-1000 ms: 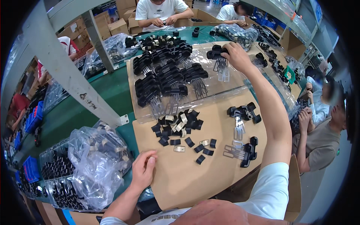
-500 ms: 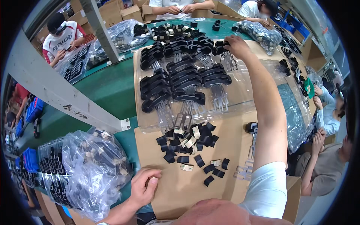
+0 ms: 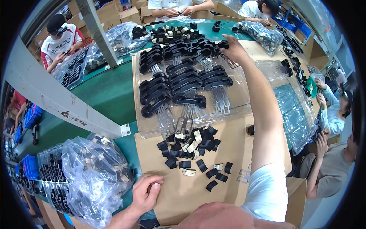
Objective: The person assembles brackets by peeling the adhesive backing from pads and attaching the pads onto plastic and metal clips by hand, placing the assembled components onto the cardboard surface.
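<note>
At the far right end of the stacked black parts [image 3: 185, 82], my right hand [image 3: 234, 50] has its fingers closed around one black part with metal prongs [image 3: 222, 45]. The stack lies in rows on a clear plastic sheet, with flat slotted metal prongs pointing toward me. My left hand [image 3: 146, 191] rests at the near left edge of the brown cardboard [image 3: 236, 147], fingers loosely bent, thumb apart, nothing visible in it. Between the hands lie several small curved black pads [image 3: 201, 165], some showing pale backing. Part of a prong piece [image 3: 244, 174] shows beside my right forearm.
A clear bag of black and pale pieces [image 3: 99, 168] stands at the left, by a grey metal post [image 3: 57, 91]. More loose pieces [image 3: 177, 34] and another filled bag [image 3: 261, 35] lie on the green table's far side. Other people work around it.
The view has shifted slightly. My right hand remains at the far right end of the stack, and my forearm now covers more of the prong piece beside it. The left hand stays resting.
</note>
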Available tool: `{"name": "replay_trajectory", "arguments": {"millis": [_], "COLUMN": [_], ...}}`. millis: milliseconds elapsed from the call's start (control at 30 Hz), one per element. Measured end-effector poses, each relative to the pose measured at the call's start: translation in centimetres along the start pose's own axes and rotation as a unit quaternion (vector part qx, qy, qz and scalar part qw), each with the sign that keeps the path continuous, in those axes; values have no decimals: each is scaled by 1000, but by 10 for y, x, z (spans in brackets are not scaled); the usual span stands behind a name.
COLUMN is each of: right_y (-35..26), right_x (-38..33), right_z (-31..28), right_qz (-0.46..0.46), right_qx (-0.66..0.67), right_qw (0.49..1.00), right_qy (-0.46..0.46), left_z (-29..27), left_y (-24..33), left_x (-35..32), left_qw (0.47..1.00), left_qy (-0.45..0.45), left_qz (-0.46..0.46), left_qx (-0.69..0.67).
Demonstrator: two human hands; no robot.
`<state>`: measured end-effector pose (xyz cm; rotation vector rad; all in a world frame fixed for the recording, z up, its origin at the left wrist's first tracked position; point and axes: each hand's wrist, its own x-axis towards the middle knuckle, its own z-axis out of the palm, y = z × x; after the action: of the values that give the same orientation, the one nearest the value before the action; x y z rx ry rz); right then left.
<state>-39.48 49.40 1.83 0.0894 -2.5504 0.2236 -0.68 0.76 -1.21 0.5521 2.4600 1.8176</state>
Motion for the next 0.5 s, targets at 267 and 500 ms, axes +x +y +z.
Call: {"name": "replay_trajectory", "arguments": {"millis": [267, 500], "right_y": [-9, -4], "right_x": [-7, -18], "right_z": [-30, 1], "right_qz": [162, 149], "right_qx": [115, 38], "right_qw": [970, 988], "right_qy": [-141, 13], "left_z": [-4, -2], "left_y": [1, 1], "left_x": [0, 1], "left_qw": [999, 999], "left_qy": [-15, -19], "left_qz": [11, 8], "left_qx": [30, 27]}}
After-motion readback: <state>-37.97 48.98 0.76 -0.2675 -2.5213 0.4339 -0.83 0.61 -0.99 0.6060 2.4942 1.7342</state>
